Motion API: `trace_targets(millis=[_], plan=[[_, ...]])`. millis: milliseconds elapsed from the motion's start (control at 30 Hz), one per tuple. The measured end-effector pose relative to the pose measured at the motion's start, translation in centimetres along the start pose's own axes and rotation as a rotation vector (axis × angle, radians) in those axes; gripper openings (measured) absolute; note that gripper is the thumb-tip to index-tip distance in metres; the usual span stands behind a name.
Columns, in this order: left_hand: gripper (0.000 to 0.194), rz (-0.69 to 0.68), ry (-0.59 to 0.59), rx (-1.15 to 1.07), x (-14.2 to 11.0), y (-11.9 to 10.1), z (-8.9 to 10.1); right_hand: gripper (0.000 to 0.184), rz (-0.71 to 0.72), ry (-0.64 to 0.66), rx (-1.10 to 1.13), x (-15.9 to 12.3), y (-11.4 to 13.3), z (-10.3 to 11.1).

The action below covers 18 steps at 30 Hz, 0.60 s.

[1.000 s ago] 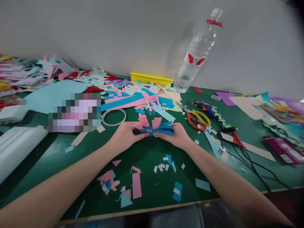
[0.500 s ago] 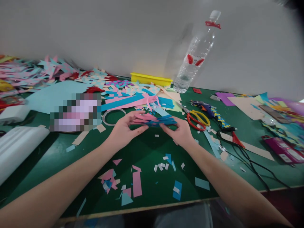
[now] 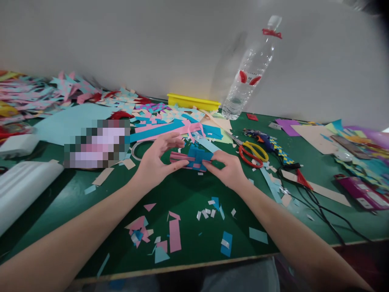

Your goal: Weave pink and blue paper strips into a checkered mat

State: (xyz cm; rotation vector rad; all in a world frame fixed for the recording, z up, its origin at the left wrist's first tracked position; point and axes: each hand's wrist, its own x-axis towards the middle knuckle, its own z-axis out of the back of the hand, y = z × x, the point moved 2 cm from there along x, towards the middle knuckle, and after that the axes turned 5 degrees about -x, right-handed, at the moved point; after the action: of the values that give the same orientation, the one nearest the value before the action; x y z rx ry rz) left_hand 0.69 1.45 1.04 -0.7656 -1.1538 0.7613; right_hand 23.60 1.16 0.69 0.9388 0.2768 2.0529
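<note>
Both my hands hold a small woven piece of pink and blue paper strips just above the green table. My left hand pinches its pink left end between thumb and forefinger, the other fingers raised. My right hand grips the blue right end with closed fingers. Loose pink and blue scraps lie on the table in front of my forearms.
Red and yellow scissors lie right of my hands, a tape ring to the left. A clear plastic bottle and a yellow tray stand by the wall. Piles of coloured paper strips cover the back left; black cables run at right.
The woven piece, first near the table with its strips fanned out, was lifted and turned; it now looks folded into a more compact bundle between my fingers.
</note>
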Motion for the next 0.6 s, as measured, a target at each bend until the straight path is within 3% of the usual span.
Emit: trace_targets(millis=[200, 333, 467, 600], plan=[[0.034, 0.125, 0.016, 0.090, -0.24, -0.07, -0.29, 0.012, -0.036, 0.027, 0.088, 0.10, 0.08, 0.00], [0.019, 0.134, -0.016, 0.124, -0.37, -0.17, -0.39, 0.012, -0.054, 0.039, 0.145, 0.13, 0.12, -0.02], [0.018, 0.062, -0.043, 0.154, -0.42, -0.50, -0.20, 0.013, -0.093, 0.054, 0.203, 0.18, 0.22, -0.06], [0.037, 0.120, -0.038, 0.054, -0.36, -0.31, -0.12, 0.011, -0.118, 0.066, 0.224, 0.18, 0.31, -0.10]])
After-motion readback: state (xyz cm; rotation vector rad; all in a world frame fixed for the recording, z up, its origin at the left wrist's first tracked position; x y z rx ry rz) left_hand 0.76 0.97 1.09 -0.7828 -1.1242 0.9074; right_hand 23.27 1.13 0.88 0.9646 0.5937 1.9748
